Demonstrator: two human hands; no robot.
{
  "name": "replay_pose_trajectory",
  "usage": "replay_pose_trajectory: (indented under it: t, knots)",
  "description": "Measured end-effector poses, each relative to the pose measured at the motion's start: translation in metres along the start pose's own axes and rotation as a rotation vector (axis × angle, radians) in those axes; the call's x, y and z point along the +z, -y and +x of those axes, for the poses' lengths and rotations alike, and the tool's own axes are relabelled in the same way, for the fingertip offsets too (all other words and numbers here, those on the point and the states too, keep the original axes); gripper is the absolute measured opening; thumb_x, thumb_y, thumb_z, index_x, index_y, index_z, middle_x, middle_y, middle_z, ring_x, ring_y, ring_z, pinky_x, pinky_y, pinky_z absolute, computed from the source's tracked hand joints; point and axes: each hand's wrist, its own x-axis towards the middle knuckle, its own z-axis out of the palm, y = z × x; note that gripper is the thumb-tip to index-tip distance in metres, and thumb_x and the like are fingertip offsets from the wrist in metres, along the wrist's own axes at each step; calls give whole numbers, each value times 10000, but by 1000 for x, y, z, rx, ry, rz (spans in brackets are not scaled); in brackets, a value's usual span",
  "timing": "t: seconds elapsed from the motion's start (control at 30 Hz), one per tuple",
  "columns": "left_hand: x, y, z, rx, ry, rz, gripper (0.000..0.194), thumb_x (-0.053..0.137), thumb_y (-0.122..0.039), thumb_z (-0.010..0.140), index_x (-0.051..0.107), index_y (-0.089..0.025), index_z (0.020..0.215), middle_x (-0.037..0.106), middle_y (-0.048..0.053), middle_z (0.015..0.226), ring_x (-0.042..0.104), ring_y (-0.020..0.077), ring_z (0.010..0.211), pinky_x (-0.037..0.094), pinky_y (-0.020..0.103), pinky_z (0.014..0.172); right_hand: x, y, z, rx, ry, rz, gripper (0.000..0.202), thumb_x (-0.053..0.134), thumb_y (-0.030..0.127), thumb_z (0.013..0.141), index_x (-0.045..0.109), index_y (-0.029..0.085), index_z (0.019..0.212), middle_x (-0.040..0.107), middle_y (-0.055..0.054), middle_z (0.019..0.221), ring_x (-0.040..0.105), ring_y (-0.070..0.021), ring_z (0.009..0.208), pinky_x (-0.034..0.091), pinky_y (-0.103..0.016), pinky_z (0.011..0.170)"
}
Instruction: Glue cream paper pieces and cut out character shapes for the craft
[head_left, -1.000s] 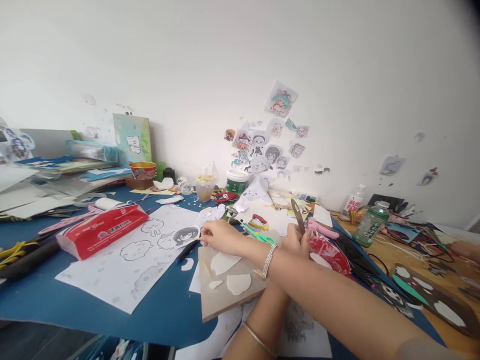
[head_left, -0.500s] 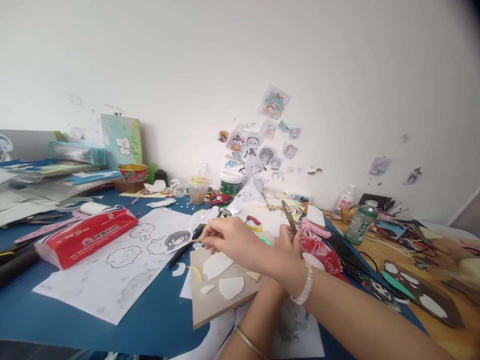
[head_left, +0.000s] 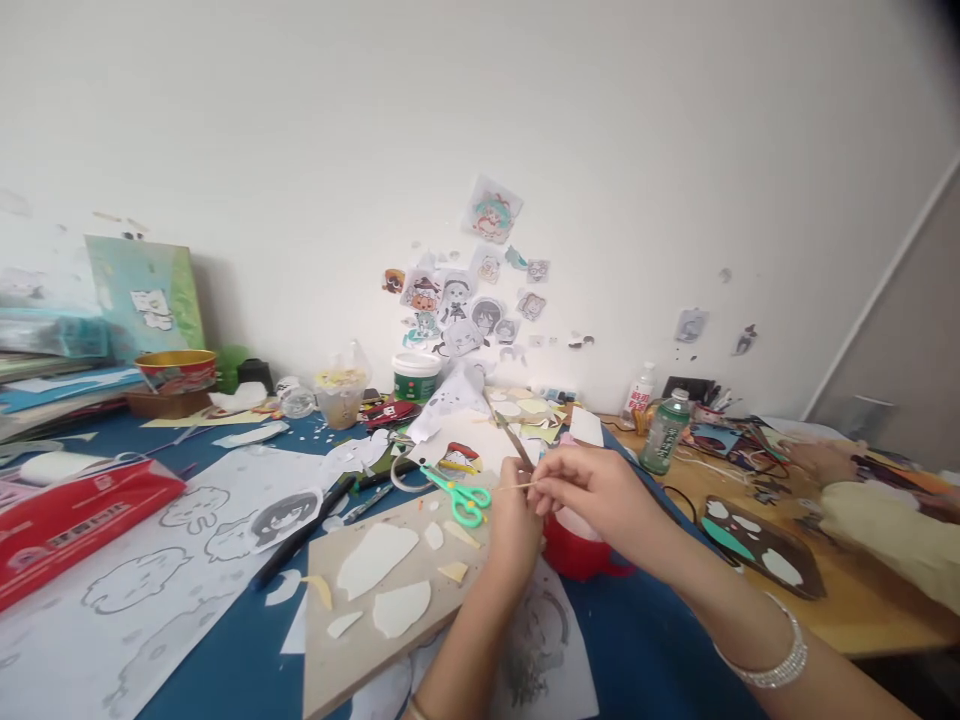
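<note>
A thin pale stick (head_left: 517,487) is lying level in mid-air just above the far right corner of the grey board (head_left: 352,640), and the right hand (head_left: 600,492) is pinching its right end between thumb and fingertips. The left hand (head_left: 514,525) is rising beside it with fingers closed around a slim brown-handled tool (head_left: 512,440) that is pointing up and away. Both hands are sitting close together, nearly touching, above a red cup (head_left: 577,548). The board is resting flat and matte on the blue table (head_left: 645,660), carrying smooth cream cut-out shapes (head_left: 375,560) with curved edges; green-handled scissors (head_left: 459,495) are lying at its far edge. To the left a white sheet of outlined drawings (head_left: 142,600) is spreading toward a glossy red tissue pack (head_left: 67,520). To the right the blue surface is ending at bare wood, where a green plastic bottle (head_left: 664,432) is standing upright. Open room is showing only on the near blue strip right of the board.
</note>
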Motion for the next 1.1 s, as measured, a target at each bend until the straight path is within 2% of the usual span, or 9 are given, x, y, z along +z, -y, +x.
replay_pose_trajectory:
  t: [0.2,0.3,0.43,0.57,0.73,0.9,1.1]
  knots:
    - [1,-3,1,46,-7,93,193,402,-407,856,346,-237,785,563,-52,499,535,141,448,376,246,504,-47,-36,-8,89,-178,-80,159,533,350,770,544,201,717,637,-9,653,619,-150,606,496,-283,627]
    - [0,-3,1,54,-28,98,186,397,-407,858,351,-236,801,578,-49,509,528,137,430,383,247,495,-63,-56,-7,88,-177,-244,188,480,332,808,539,194,694,619,-9,651,594,-149,619,465,-286,642]
    - [-1,-5,-1,63,-59,56,186,415,-412,847,369,-235,810,566,-62,498,498,126,393,388,242,460,-74,-77,-4,92,-102,-455,181,422,264,846,539,194,727,582,-1,651,546,-150,635,409,-270,611]
    - [-1,-11,-5,80,-99,29,204,434,-423,828,379,-232,784,563,-62,494,503,120,397,398,242,460,-76,-85,4,29,23,-698,174,433,192,854,570,182,747,586,-31,791,531,-156,749,381,-262,658]
    - [-1,-9,-6,91,-100,25,213,451,-428,814,389,-227,785,572,-56,507,507,114,393,412,245,459,-70,-80,15,-75,129,-1009,186,486,170,851,625,164,727,555,-78,865,479,-204,890,375,-293,733]
    - [-2,-7,-6,119,-105,50,181,450,-396,829,385,-229,800,587,-55,514,532,120,408,428,252,475,-63,-71,24,-70,236,-1061,160,524,139,818,656,155,728,552,-98,885,467,-213,899,392,-298,742]
    - [-3,-14,-8,121,-110,84,177,437,-383,834,368,-230,776,592,-53,507,524,116,388,416,243,447,-60,-74,31,-75,318,-1111,157,539,111,778,667,137,691,560,-110,875,469,-218,898,385,-292,749]
